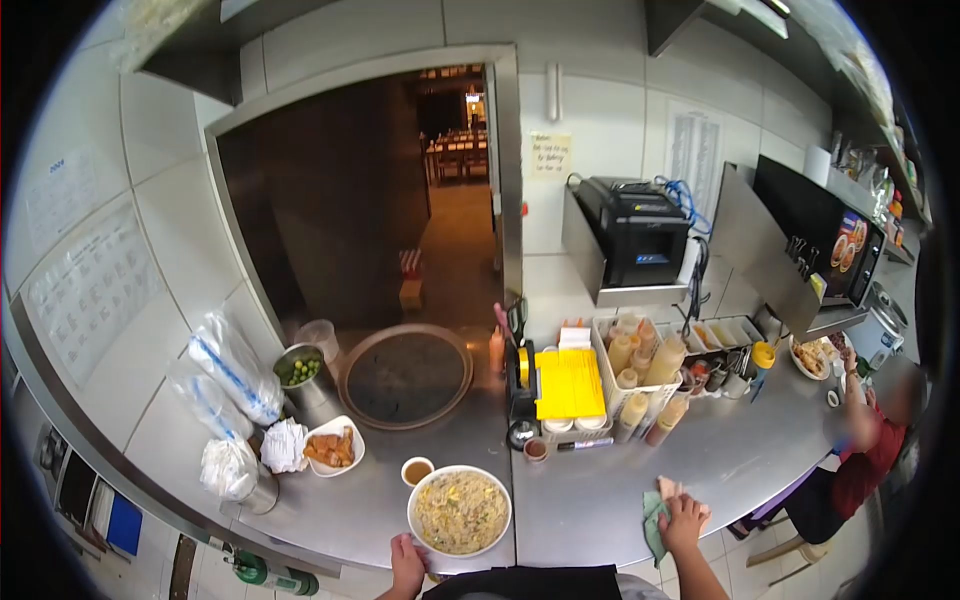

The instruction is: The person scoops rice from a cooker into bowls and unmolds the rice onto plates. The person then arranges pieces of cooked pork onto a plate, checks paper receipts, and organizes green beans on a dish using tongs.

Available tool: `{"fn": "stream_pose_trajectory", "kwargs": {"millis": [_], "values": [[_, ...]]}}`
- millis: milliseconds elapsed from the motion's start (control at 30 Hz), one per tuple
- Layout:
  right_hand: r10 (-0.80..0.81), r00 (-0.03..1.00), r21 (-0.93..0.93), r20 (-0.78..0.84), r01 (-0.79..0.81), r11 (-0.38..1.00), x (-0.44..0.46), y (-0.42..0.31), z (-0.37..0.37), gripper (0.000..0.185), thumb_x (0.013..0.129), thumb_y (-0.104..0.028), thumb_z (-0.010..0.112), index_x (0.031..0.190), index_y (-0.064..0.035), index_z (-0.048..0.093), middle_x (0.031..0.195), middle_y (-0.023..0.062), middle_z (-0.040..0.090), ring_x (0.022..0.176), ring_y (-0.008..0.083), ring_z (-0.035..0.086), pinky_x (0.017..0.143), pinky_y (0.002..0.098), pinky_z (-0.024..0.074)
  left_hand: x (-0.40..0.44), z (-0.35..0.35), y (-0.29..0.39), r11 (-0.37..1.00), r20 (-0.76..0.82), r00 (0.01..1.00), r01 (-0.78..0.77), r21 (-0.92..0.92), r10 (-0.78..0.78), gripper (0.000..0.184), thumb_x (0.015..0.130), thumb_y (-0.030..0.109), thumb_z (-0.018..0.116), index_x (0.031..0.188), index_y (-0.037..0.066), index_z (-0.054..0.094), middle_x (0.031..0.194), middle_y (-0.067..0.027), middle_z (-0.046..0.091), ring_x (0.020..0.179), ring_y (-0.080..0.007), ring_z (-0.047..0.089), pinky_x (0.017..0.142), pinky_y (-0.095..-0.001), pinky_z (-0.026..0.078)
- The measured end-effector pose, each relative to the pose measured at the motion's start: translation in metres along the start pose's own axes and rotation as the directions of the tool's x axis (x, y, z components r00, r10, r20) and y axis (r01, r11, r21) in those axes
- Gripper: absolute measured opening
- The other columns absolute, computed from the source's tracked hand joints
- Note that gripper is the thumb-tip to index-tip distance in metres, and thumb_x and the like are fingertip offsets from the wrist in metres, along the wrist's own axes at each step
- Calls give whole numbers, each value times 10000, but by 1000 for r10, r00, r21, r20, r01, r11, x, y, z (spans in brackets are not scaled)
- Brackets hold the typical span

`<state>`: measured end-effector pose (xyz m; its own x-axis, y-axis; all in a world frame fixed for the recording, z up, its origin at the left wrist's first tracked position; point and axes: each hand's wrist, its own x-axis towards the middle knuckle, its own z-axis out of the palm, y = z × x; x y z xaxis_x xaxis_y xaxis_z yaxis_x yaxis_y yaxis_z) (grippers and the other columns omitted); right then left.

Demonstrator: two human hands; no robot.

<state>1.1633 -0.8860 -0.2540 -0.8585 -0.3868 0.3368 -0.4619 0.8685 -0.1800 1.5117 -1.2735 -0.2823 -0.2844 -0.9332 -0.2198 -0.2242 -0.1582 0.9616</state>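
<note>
My right hand [685, 519] is pressed on a cloth at the counter's front edge. Part of the cloth is green [654, 528], and a pinkish piece [670, 488] shows above my fingers. My left hand [406, 559] is closed beside the lower left of a white bowl of fried rice [460, 510]. Its fingers are partly hidden, so I cannot tell whether they touch the bowl or the counter edge. Behind the bowl sits a small cup of brown sauce [417, 470]. Further left is a white dish of browned fried pieces [334, 447].
On the pass-through ledge lies a round dark tray [405, 376]. A metal container of green fruit [300, 372] and wrapped cups [236, 368] stand left. A basket of sauce bottles [640, 360] and a yellow pad [570, 384] are at back. At right sits another person [872, 440].
</note>
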Motion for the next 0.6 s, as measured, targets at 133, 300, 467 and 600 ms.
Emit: {"fn": "stream_pose_trajectory", "kwargs": {"millis": [133,300,467,600], "values": [[20,999,63,-50,-17,998,2,-25,-2,205,741,-181,635,915,-77,612,966,148,570,961,353,516,843,497,388,-15,22,46,880,54,885,-466,92,463,223,943,233,545,983,14,563,774,-106,624,717,-214,608,636,-349,475],[26,996,595,-80,27,803,2,-54,-3,145,838,-107,548,784,19,593,714,207,562,674,371,559,642,436,440,-55,117,148,621,789,388,-784,11,476,234,892,259,618,1025,69,648,960,-111,647,900,-277,631,807,-366,502],[107,958,932,268,-285,222,-19,-124,-35,194,942,-181,546,871,-2,563,720,57,574,692,113,525,636,304,459,-102,216,145,471,988,29,-881,-46,151,456,864,285,640,1252,76,523,1269,-171,525,1067,-309,578,885,-367,472],[-182,925,939,333,-308,155,3,-93,-80,210,864,-170,697,969,-46,565,875,24,592,816,80,525,721,257,467,-90,243,145,644,940,-37,-720,-261,340,496,827,139,615,1298,56,486,1326,-178,473,1160,-335,522,950,-370,444]]}}
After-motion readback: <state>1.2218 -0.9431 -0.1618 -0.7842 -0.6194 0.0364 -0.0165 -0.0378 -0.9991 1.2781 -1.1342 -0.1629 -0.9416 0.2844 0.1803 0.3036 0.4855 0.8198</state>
